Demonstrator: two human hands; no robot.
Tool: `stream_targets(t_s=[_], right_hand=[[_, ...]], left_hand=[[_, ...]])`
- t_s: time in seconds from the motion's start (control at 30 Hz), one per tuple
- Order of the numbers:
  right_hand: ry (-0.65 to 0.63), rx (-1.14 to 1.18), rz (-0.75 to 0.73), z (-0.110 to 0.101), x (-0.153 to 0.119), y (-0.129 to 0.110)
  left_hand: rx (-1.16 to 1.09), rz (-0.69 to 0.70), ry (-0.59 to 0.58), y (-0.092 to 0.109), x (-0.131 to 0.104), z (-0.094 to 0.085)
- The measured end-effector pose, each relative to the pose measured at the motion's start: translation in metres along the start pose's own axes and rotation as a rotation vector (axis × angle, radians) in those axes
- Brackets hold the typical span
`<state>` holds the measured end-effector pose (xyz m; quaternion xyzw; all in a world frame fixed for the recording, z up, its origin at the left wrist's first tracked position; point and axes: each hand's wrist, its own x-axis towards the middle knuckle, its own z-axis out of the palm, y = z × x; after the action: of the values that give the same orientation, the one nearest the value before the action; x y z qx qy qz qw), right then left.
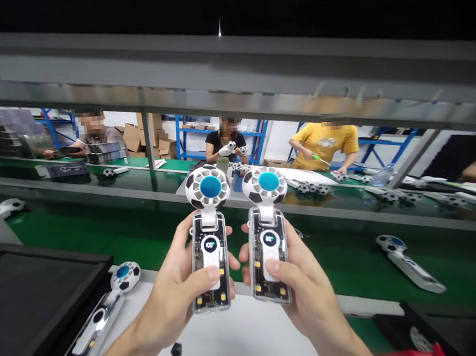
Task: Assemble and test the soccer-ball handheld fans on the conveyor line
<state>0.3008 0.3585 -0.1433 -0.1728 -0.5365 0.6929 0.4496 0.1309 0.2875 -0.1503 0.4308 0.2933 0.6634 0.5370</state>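
My left hand [179, 278] is closed around a handheld fan [209, 260] with a soccer-ball head and a see-through body. Its round display reads 100, and my thumb lies on the white front panel. A matching fan [268, 256] is upright in my right hand [301, 281], its display showing 80 and my thumb on its lower panel. Both heads face me with blue centres, side by side. Left of my left forearm, a third fan [97, 321] lies on the white work surface [248, 338]. Near that forearm is a small black pentagon piece [176, 350].
Beyond my hands runs a green conveyor belt [144, 226], with a fan [410, 264] lying at right. A black tray [40, 308] is at left. Grey shelf beams [231, 65] cross overhead. Several people sit opposite, one in a yellow shirt [327, 145], among more fans [311, 188].
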Motion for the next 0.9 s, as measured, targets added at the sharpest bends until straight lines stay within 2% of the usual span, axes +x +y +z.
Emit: stream_targets(t_s=[0.13, 0.3, 0.47, 0.6, 0.67, 0.83, 0.9], right_hand=[[0.007, 0.014, -0.018, -0.001, 0.002, 0.002], [-0.091, 0.046, -0.042, -0.008, 0.006, 0.01], [-0.115, 0.031, -0.073, -0.01, 0.007, 0.011], [-0.034, 0.038, -0.062, -0.006, 0.006, 0.008], [0.003, 0.059, -0.067, -0.005, 0.007, 0.009], [-0.035, 0.068, -0.124, -0.006, 0.012, 0.014], [0.003, 0.042, -0.161, -0.005, 0.013, 0.013]], left_hand=[[-0.005, -0.04, 0.036, 0.001, 0.001, 0.002], [-0.025, -0.062, 0.127, -0.001, 0.001, 0.006], [0.013, -0.068, 0.168, -0.001, 0.003, 0.01], [0.037, -0.068, 0.25, -0.002, 0.005, 0.012], [0.04, -0.055, 0.251, -0.003, 0.006, 0.013], [0.053, -0.027, 0.231, -0.004, 0.006, 0.013], [0.055, -0.009, 0.215, -0.006, 0.006, 0.011]])
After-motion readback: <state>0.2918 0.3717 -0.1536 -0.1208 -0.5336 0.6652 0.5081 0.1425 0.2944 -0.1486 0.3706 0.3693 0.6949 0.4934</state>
